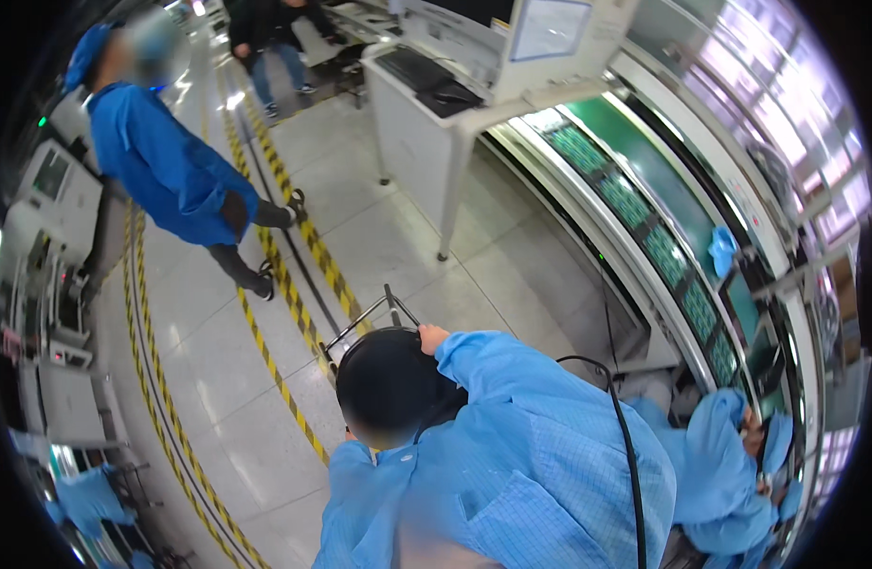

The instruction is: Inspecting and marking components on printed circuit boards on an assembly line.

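Observation:
My left hand [432, 338] rests on the far rim of a black round stool seat [384, 379], its fingers curled over the edge. The stool's thin metal frame [365, 318] sticks out beyond the seat over the grey floor. My light blue sleeve runs back from that hand to my coat. My right hand [753, 438] is low at the right, next to the end of the conveyor line [687, 337]. It is mostly hidden by my blue sleeve, and I cannot make out whether it holds anything. A black cable [626, 436] hangs across my coat.
Several green circuit boards [665, 254] lie along the conveyor, with a blue cloth [722, 248] beside them. A white desk [426, 142] with a keyboard stands ahead. A person in a dark blue coat [166, 166] stands at the left by yellow-black floor tape [277, 372]. More people stand at the back.

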Demonstrator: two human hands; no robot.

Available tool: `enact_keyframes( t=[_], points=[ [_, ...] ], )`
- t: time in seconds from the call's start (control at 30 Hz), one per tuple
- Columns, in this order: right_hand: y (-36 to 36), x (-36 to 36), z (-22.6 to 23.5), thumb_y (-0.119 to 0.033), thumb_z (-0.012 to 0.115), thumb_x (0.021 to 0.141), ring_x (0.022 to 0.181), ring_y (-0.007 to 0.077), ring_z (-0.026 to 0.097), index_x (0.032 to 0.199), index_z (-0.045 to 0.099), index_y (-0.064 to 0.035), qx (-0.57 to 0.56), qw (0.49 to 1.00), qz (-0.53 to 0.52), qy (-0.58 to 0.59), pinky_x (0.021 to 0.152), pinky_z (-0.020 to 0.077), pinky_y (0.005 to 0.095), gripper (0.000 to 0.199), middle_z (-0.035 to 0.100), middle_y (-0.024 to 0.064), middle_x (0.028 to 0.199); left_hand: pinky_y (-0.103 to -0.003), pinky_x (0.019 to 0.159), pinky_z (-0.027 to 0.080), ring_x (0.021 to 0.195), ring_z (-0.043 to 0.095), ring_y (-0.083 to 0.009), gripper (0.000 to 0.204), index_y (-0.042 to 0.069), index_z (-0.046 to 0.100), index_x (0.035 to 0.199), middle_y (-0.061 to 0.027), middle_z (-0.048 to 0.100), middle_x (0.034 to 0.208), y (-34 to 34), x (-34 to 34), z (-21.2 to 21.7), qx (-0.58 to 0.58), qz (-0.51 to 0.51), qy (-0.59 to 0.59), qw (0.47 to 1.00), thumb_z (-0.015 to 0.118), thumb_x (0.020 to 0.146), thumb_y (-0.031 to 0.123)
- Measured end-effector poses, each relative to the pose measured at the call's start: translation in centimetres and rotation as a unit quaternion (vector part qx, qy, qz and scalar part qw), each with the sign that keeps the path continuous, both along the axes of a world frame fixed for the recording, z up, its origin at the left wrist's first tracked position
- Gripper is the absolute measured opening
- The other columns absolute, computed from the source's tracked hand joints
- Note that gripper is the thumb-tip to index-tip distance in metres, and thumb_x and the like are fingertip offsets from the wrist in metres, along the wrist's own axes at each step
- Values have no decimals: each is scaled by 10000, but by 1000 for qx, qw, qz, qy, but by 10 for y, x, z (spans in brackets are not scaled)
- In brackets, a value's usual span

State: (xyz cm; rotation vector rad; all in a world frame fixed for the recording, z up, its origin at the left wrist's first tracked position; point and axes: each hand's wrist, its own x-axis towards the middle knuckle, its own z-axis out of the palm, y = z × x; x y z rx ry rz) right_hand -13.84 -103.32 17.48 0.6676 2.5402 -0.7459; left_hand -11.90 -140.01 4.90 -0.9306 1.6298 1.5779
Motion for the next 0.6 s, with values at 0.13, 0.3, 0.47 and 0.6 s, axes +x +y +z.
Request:
enact_keyframes(
  t=[0.13, 0.3, 0.47, 0.6],
  points=[
    [58, 36, 2, -189, 515, 807, 1034, 359, 526, 1082, 519, -65, -7, 996, -83, 6, 870, 435, 441, 301, 547, 192, 1092, -473, 544, 518, 871, 571, -338, 580, 76, 402, 1209, -157, 534, 1079, 54, -36, 1, -8, -89, -9, 996, 356, 863, 540],
    [148, 143, -6, -210, 544, 795, 976, 356, 563, 1014, 563, -36, -42, 965, -258, 20, 818, 458, 439, 281, 594, 212, 1014, -498, 692, 510, 896, 568, -352, 556, 55, 465, 1174, -151, 554, 1068, 182, -77, -7, -87, -305, 68, 946, 387, 865, 510],
    [199, 281, -13, -183, 562, 734, 931, 379, 579, 992, 576, 10, -120, 903, -403, 86, 795, 450, 409, 323, 605, 254, 936, -414, 695, 496, 909, 582, -340, 517, 20, 561, 1076, -200, 606, 974, 335, -80, -7, -135, -596, 280, 741, 406, 870, 468],
    [215, 378, -45, -191, 551, 736, 853, 374, 609, 1021, 563, 27, -147, 845, -507, 87, 724, 464, 412, 358, 623, 246, 837, -425, 809, 443, 943, 565, -384, 441, 25, 583, 1045, -224, 604, 970, 475, -1, 54, -87, -624, 398, 667, 473, 857, 408]
  ],
)
